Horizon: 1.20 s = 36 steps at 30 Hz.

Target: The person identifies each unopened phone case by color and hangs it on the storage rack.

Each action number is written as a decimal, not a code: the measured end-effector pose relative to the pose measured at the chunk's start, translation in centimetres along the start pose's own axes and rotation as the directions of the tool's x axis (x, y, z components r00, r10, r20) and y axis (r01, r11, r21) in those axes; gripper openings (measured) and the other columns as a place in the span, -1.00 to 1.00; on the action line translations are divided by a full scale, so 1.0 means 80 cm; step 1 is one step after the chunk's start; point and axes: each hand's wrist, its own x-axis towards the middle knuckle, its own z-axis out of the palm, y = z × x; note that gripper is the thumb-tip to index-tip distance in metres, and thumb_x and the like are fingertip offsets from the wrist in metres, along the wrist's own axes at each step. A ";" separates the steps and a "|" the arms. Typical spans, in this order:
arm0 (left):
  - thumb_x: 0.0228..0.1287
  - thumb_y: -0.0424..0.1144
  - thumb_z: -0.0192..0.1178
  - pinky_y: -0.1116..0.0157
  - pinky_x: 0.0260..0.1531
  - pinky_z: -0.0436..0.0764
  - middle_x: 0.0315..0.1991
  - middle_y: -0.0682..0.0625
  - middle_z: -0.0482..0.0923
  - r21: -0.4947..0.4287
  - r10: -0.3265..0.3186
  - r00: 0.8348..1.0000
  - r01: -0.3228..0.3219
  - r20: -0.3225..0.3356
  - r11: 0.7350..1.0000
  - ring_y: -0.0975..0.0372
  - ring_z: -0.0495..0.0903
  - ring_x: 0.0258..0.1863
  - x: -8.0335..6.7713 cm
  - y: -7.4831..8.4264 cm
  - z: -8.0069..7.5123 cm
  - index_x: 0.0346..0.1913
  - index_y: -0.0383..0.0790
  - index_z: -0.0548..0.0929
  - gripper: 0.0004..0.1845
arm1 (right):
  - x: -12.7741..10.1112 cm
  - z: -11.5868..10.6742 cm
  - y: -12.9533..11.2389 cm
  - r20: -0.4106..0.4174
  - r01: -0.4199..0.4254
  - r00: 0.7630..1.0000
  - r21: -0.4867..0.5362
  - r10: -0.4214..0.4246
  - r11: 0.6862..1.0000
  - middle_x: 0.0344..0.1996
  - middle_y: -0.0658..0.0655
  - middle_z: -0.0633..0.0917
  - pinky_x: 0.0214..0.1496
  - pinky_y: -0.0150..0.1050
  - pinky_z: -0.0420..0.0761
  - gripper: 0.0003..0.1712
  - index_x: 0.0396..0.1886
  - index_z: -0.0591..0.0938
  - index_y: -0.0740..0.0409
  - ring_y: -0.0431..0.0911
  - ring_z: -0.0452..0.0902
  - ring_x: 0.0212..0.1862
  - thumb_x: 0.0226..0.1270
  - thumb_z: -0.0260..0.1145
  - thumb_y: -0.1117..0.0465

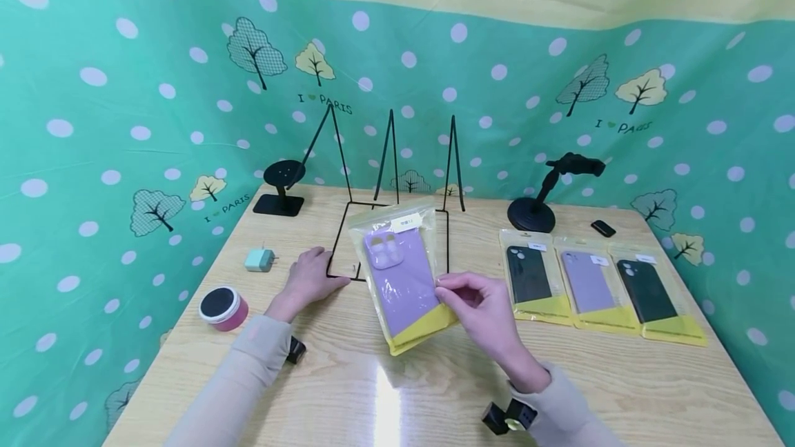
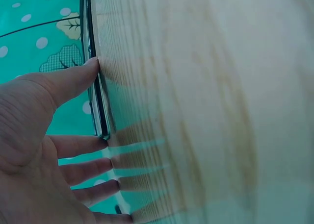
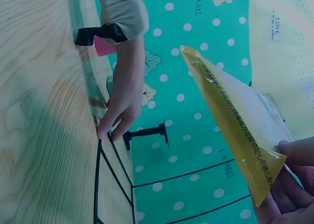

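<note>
My right hand (image 1: pixel 462 293) pinches the lower right edge of a clear packet with a yellow bottom that holds a purple phone case (image 1: pixel 402 276), lifted and tilted above the wooden table (image 1: pixel 385 392). The right wrist view shows the packet (image 3: pixel 230 111) edge-on above my fingers (image 3: pixel 294 155). My left hand (image 1: pixel 310 280) lies on the table with straight fingers, its fingertips (image 2: pixel 95 67) touching the near left corner of a black wire display stand (image 1: pixel 348 240). That stand's base frame (image 3: pixel 105 185) lies on the wood.
Three more packeted phone cases (image 1: pixel 586 283) lie in a row at the right. Two black phone holders (image 1: pixel 282 188) (image 1: pixel 546 192) stand at the back. A mint charger (image 1: pixel 259 259) and a pink-sided round tin (image 1: pixel 222 308) sit at the left, a small black object (image 1: pixel 602 228) at the back right.
</note>
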 end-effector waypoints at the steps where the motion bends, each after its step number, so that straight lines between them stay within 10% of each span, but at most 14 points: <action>1: 0.11 0.14 0.31 -0.23 0.07 0.29 0.25 -0.40 0.28 0.001 0.001 1.000 -0.001 -0.001 1.000 -0.26 0.25 0.21 0.000 0.000 0.000 0.25 -0.51 0.40 -0.14 | 0.000 0.000 -0.001 0.000 0.008 1.000 0.002 -0.008 1.000 -0.29 0.24 0.71 -0.29 -0.25 0.64 -0.90 -0.35 0.70 0.40 0.03 0.66 -0.28 0.10 0.37 0.55; 36: 0.09 0.13 0.34 -0.22 0.05 0.31 0.23 -0.40 0.31 -0.009 0.008 1.000 -0.008 -0.004 1.000 -0.26 0.27 0.18 -0.001 0.003 -0.001 0.24 -0.51 0.41 -0.15 | 0.033 0.038 -0.035 -0.072 -0.038 0.997 -0.090 0.031 0.995 -0.30 0.25 0.71 -0.32 -0.34 0.61 -0.92 -0.35 0.69 0.42 0.05 0.64 -0.32 0.12 0.38 0.51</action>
